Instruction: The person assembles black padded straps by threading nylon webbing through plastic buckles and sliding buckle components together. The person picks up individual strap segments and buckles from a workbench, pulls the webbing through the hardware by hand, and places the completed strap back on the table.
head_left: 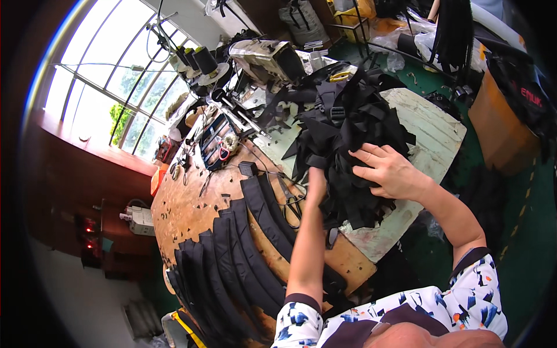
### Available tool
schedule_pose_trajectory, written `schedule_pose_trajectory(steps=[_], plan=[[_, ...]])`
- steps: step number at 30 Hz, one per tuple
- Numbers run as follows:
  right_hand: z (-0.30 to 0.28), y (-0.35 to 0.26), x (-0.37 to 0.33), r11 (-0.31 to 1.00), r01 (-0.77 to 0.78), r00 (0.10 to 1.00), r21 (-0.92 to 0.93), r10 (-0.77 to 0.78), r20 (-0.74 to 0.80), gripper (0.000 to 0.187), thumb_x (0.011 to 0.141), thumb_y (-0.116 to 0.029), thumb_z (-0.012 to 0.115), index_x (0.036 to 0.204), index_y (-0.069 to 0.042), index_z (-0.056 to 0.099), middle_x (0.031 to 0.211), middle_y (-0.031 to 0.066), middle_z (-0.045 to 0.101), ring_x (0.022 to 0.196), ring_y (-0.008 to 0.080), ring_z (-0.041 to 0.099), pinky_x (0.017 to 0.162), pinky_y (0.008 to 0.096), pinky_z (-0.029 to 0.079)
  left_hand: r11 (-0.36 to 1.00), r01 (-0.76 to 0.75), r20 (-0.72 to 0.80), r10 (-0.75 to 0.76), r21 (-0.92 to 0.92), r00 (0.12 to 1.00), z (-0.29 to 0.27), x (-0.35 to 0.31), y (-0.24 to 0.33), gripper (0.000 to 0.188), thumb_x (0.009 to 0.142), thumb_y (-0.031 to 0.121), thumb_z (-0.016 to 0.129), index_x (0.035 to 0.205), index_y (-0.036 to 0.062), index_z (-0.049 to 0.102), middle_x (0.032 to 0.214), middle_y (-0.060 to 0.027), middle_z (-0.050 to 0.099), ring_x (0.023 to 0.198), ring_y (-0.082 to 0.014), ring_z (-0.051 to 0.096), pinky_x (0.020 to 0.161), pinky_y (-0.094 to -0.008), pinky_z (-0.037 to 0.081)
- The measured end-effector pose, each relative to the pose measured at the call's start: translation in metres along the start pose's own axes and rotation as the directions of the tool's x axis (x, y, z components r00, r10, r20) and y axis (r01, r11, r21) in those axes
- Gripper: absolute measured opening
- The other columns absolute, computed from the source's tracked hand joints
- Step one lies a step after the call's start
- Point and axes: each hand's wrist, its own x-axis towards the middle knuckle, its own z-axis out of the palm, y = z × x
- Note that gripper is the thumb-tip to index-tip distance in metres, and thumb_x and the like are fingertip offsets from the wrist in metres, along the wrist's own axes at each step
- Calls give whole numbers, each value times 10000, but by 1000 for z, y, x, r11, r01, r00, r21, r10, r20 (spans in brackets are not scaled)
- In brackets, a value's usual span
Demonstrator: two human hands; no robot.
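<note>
Right hand [390, 172] spread flat, palm down on the heap of black webbing straps [348, 127] at the worktable's [432, 130] far end, left hand [316, 181] reaching into the heap, fingers buried, grip cannot be told, padded black shoulder straps [243, 255] fanned along the near edge

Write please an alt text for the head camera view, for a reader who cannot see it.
A person's two hands dig into a heap of black webbing straps on a worn wooden worktable: the right hand lies spread on top, the left hand reaches in underneath. Black padded shoulder straps lie fanned out beside the left forearm.
</note>
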Motion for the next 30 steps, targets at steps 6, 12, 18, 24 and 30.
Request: schedule_pose_trajectory(steps=[6,12,18,24,30], plan=[[1,-10,4,992,-37,987,-121,55,149,352,643,-148,652,979,-53,605,1282,163,483,1197,313,447,775,418,414,228,53,-17,-159,972,987,12,-32,106,177,777,72,536,870,0,669,749,-124,668,613,-188,654,577,-302,503],[31,-36,10,927,62,969,-371,33,244,327,758,-257,609,1001,-41,577,1223,184,523,1206,335,426,805,524,420,-13,-769,679,479,639,557,108,-10,118,159,752,120,583,870,94,687,986,-76,661,973,-263,603,866,-372,461],[33,-41,0,923,97,961,-372,9,275,265,770,-186,561,977,-22,580,1299,234,442,1232,386,383,792,537,425,-194,-564,593,349,803,725,104,42,89,330,791,208,587,1118,215,635,1157,-90,605,1196,-363,443,1046,-457,276],[23,-29,-20,952,23,971,-304,51,232,236,723,-161,586,923,-35,589,1335,223,411,1267,382,345,761,511,420,386,-309,95,483,869,871,88,78,75,340,744,209,676,1083,190,667,1011,-169,647,938,-315,626,835,-347,477],[12,-12,-46,998,-38,996,-50,42,83,358,758,-345,660,972,-65,594,1253,130,508,1229,280,418,990,518,291,118,-439,276,627,891,728,70,64,52,264,831,173,586,1085,136,649,1044,-45,649,989,-312,557,872,-379,434]])
